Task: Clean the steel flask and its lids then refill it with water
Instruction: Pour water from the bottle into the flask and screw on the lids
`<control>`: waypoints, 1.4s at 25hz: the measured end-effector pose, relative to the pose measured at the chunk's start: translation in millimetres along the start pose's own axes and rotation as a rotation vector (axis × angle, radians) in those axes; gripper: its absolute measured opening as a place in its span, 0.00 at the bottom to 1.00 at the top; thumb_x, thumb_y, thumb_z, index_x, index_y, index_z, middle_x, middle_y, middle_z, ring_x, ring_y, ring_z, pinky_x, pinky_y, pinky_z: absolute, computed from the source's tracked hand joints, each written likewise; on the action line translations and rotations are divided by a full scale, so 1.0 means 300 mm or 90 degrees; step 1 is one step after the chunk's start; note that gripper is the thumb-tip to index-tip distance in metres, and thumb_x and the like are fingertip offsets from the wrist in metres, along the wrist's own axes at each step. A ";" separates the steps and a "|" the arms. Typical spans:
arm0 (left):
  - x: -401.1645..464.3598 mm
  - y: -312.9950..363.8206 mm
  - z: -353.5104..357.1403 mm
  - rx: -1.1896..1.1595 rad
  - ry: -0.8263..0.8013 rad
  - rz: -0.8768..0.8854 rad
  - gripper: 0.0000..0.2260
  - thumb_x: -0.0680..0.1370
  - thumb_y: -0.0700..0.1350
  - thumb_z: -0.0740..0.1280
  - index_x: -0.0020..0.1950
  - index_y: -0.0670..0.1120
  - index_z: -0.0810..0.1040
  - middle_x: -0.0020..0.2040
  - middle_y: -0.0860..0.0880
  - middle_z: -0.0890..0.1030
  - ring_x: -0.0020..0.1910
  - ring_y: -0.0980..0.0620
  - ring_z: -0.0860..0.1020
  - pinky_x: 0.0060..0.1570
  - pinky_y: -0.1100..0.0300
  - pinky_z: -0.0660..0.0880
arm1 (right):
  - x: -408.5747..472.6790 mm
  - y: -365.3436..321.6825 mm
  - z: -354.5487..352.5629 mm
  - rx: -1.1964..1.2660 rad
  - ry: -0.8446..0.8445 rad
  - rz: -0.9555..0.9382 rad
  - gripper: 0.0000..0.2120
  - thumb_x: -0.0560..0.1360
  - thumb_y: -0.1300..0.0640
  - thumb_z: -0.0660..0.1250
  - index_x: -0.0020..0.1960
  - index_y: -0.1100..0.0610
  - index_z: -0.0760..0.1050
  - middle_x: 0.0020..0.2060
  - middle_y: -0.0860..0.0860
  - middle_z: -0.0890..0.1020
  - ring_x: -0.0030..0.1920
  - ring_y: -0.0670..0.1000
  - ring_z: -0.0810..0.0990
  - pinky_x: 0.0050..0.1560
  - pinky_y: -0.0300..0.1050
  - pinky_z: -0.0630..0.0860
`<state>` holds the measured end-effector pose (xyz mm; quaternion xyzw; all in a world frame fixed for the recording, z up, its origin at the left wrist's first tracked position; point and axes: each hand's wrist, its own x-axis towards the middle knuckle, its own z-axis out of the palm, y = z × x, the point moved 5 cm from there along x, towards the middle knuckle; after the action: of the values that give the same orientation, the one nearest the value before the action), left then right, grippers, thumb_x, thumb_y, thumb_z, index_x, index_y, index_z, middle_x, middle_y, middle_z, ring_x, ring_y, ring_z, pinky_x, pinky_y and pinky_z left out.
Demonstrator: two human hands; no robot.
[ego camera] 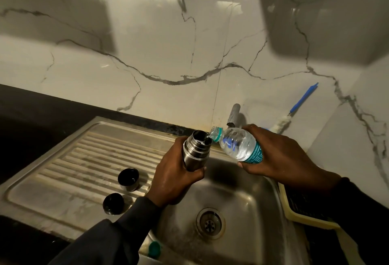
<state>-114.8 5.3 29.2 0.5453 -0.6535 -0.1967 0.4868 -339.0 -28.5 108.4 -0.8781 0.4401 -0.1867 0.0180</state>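
Left hand [174,172] grips flask [194,149] low; right hand [282,157] tilts bottle [240,143] in.

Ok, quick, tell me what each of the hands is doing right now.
Left hand: closed around the steel flask, holding it over the sink.
Right hand: closed around the plastic water bottle, tipping it into the flask.

Home kitchen, stainless steel sink basin with round drain [248,193] as the landmark, ribbed steel draining board [84,159] joined to its left, chrome tap [234,115] behind it, white grey-veined marble-look wall tiles [168,54] beyond, black stone counter [31,113] further left
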 end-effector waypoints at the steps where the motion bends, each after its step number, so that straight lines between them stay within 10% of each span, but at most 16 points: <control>1: 0.002 0.000 0.000 0.001 -0.001 0.000 0.33 0.67 0.47 0.80 0.64 0.62 0.65 0.56 0.59 0.80 0.53 0.63 0.78 0.46 0.74 0.72 | 0.004 -0.002 -0.007 -0.005 -0.002 -0.002 0.33 0.67 0.36 0.71 0.67 0.42 0.63 0.53 0.40 0.78 0.49 0.44 0.79 0.46 0.40 0.75; 7: 0.012 -0.004 0.004 0.013 -0.006 0.000 0.32 0.67 0.48 0.80 0.65 0.60 0.66 0.56 0.58 0.79 0.53 0.63 0.78 0.46 0.74 0.72 | 0.024 -0.016 -0.042 -0.038 -0.011 -0.032 0.32 0.67 0.36 0.71 0.65 0.42 0.62 0.52 0.44 0.79 0.48 0.47 0.80 0.45 0.48 0.79; 17: 0.029 -0.011 0.007 -0.006 -0.019 -0.008 0.31 0.68 0.48 0.80 0.65 0.55 0.68 0.55 0.57 0.79 0.51 0.63 0.78 0.45 0.74 0.72 | 0.054 -0.017 -0.084 -0.092 -0.013 -0.054 0.31 0.68 0.40 0.72 0.66 0.50 0.68 0.51 0.46 0.80 0.46 0.45 0.79 0.37 0.26 0.65; 22: 0.036 -0.011 0.006 -0.005 -0.015 -0.011 0.30 0.68 0.48 0.80 0.64 0.57 0.68 0.54 0.58 0.79 0.51 0.63 0.78 0.44 0.73 0.72 | 0.066 -0.015 -0.090 -0.106 -0.022 -0.061 0.32 0.69 0.39 0.72 0.67 0.51 0.67 0.53 0.48 0.80 0.47 0.47 0.80 0.43 0.40 0.75; 35: 0.042 -0.027 0.016 -0.012 -0.021 -0.030 0.29 0.67 0.48 0.80 0.63 0.56 0.69 0.53 0.59 0.80 0.50 0.64 0.79 0.45 0.72 0.73 | 0.083 0.010 -0.115 -0.175 -0.035 -0.068 0.36 0.67 0.34 0.68 0.69 0.47 0.62 0.55 0.46 0.79 0.48 0.47 0.79 0.41 0.39 0.72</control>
<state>-113.8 -10.2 26.2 0.5527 -0.6462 -0.2234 0.4764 -339.7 -45.2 147.6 -0.8994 0.4133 -0.1013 -0.1005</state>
